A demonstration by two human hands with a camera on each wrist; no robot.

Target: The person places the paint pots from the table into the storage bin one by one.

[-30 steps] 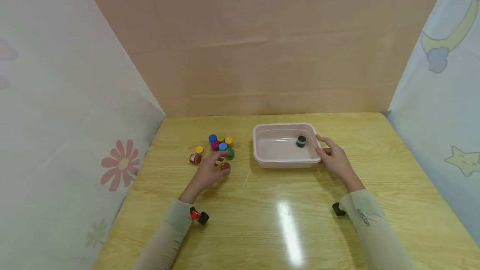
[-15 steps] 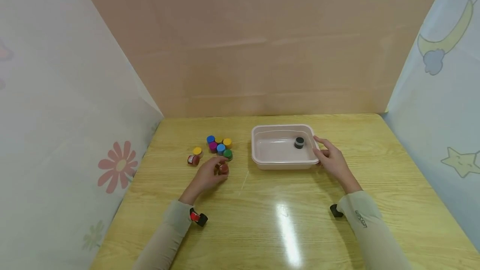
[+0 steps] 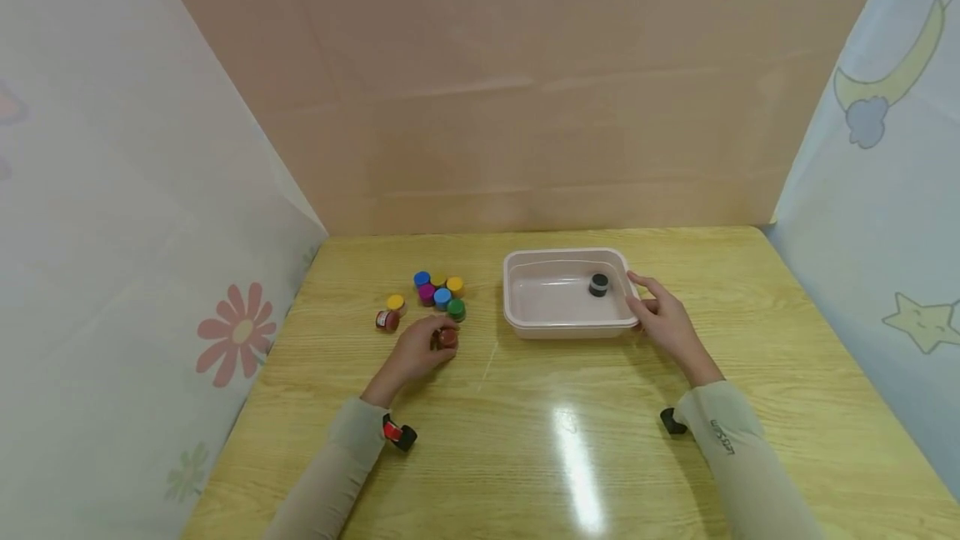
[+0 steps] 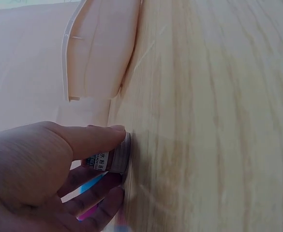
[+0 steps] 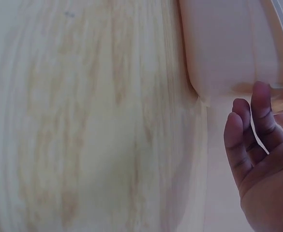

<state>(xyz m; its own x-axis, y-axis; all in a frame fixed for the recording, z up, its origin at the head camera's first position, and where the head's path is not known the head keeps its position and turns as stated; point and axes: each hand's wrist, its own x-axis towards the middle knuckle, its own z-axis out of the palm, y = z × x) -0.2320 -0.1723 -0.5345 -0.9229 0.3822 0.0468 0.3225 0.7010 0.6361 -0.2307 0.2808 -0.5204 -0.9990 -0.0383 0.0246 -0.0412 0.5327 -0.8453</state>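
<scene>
My left hand (image 3: 420, 350) holds a small red-brown jar (image 3: 448, 338) between thumb and fingers. In the left wrist view the jar (image 4: 118, 157) is upright on the table, with the thumb on one side of it. My right hand (image 3: 670, 327) grips the right end of a pale pink tray (image 3: 570, 330), fingers at its rim and outer wall, as the right wrist view shows the tray (image 5: 228, 48) too. A black jar (image 3: 598, 285) stands inside the tray, toward its right side. A green-lidded jar (image 3: 456, 309) is just beyond the left fingertips.
Behind the left hand stand jars with blue (image 3: 422, 279), purple (image 3: 427, 293), light blue (image 3: 442, 298) and orange-yellow (image 3: 455, 284) lids. Farther left are a yellow-lidded jar (image 3: 396, 302) and a red jar (image 3: 387, 321) on its side. Papered walls enclose the wooden table (image 3: 487, 457).
The left thumb and fingers, spread around the red-brown jar a second ago, have closed on it. The right hand has stayed on the tray's end.
</scene>
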